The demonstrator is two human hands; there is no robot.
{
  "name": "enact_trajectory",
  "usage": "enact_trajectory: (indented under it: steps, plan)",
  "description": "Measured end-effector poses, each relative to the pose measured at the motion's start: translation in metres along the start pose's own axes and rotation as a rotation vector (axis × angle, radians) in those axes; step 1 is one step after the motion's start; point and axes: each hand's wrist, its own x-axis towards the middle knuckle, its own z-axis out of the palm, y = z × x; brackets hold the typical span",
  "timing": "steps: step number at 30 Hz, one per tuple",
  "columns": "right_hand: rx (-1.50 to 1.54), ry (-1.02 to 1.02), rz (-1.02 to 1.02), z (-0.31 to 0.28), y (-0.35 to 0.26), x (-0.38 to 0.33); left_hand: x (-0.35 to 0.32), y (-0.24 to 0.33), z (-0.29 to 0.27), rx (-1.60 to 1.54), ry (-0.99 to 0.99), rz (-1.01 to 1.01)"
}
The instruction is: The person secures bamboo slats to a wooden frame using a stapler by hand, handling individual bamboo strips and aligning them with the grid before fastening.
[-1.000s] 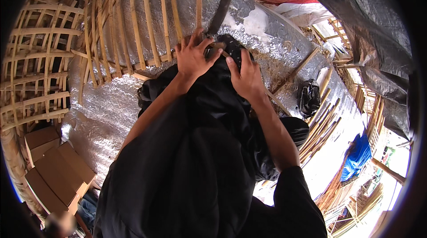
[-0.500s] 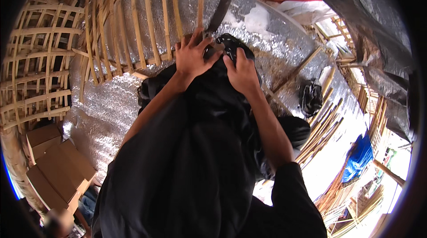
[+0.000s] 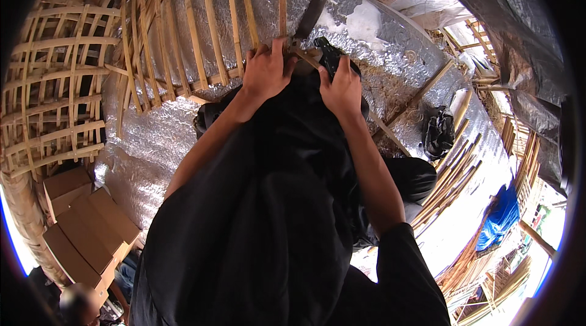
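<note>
My left hand (image 3: 267,75) is closed, its fingers curled over the end of a bamboo lattice (image 3: 210,76) of upright slats on a crosspiece. My right hand (image 3: 342,91) pinches the near end of a thin bamboo strip (image 3: 307,58), which slants up toward my left hand. Beside the right fingers is a dark, glossy object (image 3: 328,53) whose kind I cannot make out. Just beyond my hands a machete (image 3: 316,3) points away, its dark blade long and slightly curved; its handle is mostly hidden. My lap in black cloth (image 3: 262,204) lies beneath both forearms.
Silvery foil sheeting (image 3: 146,149) covers the ground. Woven bamboo panels (image 3: 55,82) stand at left, above cardboard boxes (image 3: 91,228). At right are a black bag-like bundle (image 3: 437,132), loose bamboo sticks (image 3: 448,179), a blue plastic sheet (image 3: 499,216) and a dark tarp (image 3: 519,39).
The right hand has shifted slightly down and right, and the thin strip now shows between the hands. The left fingers, spread before, have curled in. The whole view has shifted a little.
</note>
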Motion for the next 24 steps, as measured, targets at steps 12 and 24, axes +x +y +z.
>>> enact_trajectory:
  steps: [12, 24]
  plan:
    - [0.031, -0.109, 0.107, -0.015, 0.006, 0.009, 0.043, 0.037, -0.040, 0.024, -0.543, -0.245]
    - [0.051, -0.123, 0.163, -0.031, 0.017, 0.007, 0.060, 0.036, -0.020, -0.033, -0.580, -0.206]
